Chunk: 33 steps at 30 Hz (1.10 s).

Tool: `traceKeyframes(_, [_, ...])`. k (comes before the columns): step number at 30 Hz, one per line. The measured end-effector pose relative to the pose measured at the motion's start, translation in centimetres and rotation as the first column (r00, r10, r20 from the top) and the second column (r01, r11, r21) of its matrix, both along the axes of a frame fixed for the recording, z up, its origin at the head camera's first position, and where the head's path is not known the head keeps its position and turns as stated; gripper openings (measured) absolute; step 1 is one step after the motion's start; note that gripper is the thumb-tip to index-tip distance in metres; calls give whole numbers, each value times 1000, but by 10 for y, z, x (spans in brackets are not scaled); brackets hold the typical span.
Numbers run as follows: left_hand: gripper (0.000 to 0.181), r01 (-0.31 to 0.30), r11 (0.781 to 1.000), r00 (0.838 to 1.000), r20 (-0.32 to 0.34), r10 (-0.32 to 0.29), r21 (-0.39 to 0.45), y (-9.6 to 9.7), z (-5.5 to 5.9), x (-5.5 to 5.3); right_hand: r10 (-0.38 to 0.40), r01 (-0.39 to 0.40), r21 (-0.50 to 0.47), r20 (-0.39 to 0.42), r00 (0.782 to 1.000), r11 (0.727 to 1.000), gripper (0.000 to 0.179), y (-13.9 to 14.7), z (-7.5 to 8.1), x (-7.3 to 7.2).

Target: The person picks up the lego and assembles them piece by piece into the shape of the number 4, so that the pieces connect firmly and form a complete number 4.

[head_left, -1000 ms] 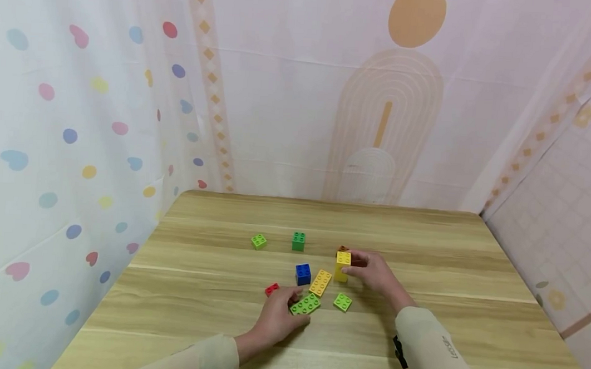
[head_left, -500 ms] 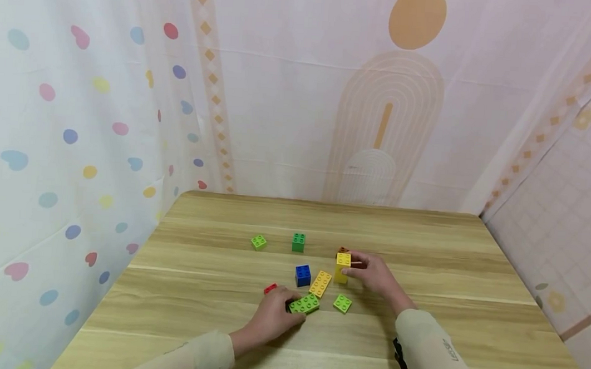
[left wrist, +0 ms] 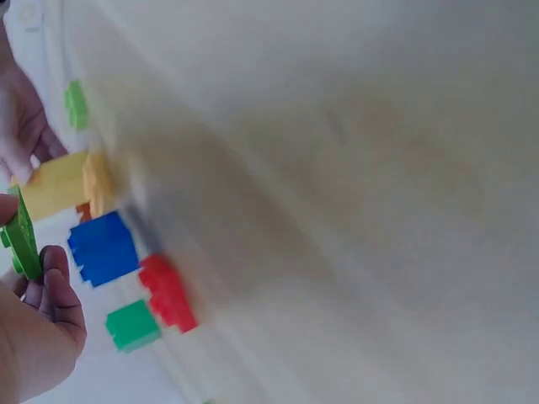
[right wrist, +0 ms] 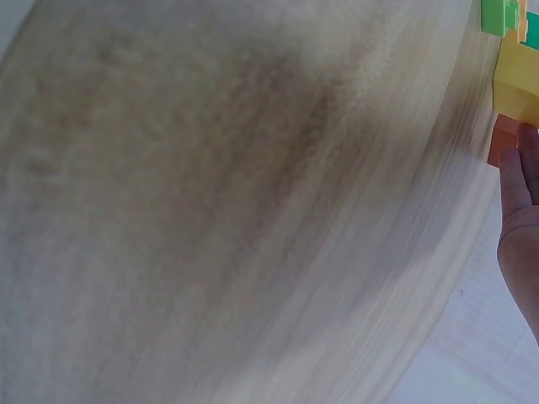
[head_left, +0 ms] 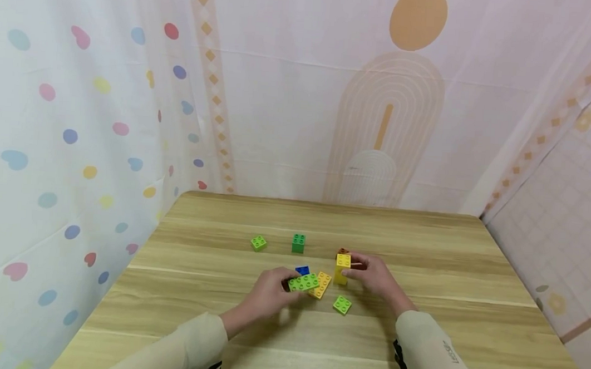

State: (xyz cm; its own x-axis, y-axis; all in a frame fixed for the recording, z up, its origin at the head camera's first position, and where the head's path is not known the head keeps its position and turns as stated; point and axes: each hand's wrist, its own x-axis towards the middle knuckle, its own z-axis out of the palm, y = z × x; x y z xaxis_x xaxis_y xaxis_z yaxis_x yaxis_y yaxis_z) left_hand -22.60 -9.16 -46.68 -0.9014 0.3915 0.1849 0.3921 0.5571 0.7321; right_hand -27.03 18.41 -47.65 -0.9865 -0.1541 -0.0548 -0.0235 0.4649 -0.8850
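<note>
My left hand point(head_left: 271, 290) pinches a long light green toy brick point(head_left: 304, 282) between thumb and fingers, held up off the table. In the left wrist view this brick point(left wrist: 24, 236) is tilted in the grip. Beneath it, a flat yellow-orange brick point(head_left: 323, 284) and a blue brick point(head_left: 302, 270) are partly covered. My right hand point(head_left: 371, 272) grips a tall yellow brick point(head_left: 342, 269) by its right side, thumb at the front. An orange-brown brick point(head_left: 342, 251) shows just behind it. A red brick point(left wrist: 168, 295), hidden in the head view, appears in the left wrist view.
A square light green brick point(head_left: 341, 305) lies in front of the yellow one. Farther back sit a dark green brick point(head_left: 298, 243) and another small light green brick point(head_left: 258, 243). The wooden table point(head_left: 423, 230) ends at a patterned curtain point(head_left: 288, 123).
My left hand has taken hold of the long light green brick and raised it off the table, away from me toward the blue brick. My right hand stays at the tall yellow brick.
</note>
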Motion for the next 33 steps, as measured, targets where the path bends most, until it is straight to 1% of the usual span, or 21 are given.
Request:
traceKeyframes(3, [30,-3,1000,999,-32,3,12,2,7,-11,-3,3,4,1,1000,1000,41,0,0,0])
traceKeyframes(5, [31,8,1000,999,-41,-7,20,2,11,-20,-7,7,9,4,1000,1000,42,0,0,0])
traceKeyframes(9, [33,44,999,999,16,-45,30,3,17,-39,-14,14,18,8,1000,1000,45,0,0,0])
traceKeyframes(12, [35,54,998,996,70,-54,15,5,20,-53,-11,11,10,4,1000,1000,46,1,0,0])
traceKeyframes(14, [36,56,998,995,82,-55,-2,7,22,-62,-9,9,1,4,1000,1000,45,1,-1,0])
traceKeyframes(16, [37,49,998,994,98,-46,-26,10,23,-69,-5,5,-7,5,1000,1000,44,1,-1,0])
traceKeyframes(18, [37,54,998,993,109,-49,-38,13,24,-76,-2,2,-13,8,1000,1000,43,1,-1,0])
traceKeyframes(21, [35,58,997,990,131,-52,-41,17,26,-83,4,-4,-19,7,1000,1000,43,1,-1,0])
traceKeyframes(24, [32,63,997,988,143,-57,-35,21,28,-89,9,-9,-28,3,1000,1000,42,1,-2,0])
traceKeyframes(28, [30,71,997,984,162,-68,-18,26,30,-92,14,-14,-42,-3,1000,999,41,1,-3,-1])
traceKeyframes(33, [34,86,996,981,173,-84,-5,33,30,-96,18,-18,-57,3,1000,998,40,2,-2,0])
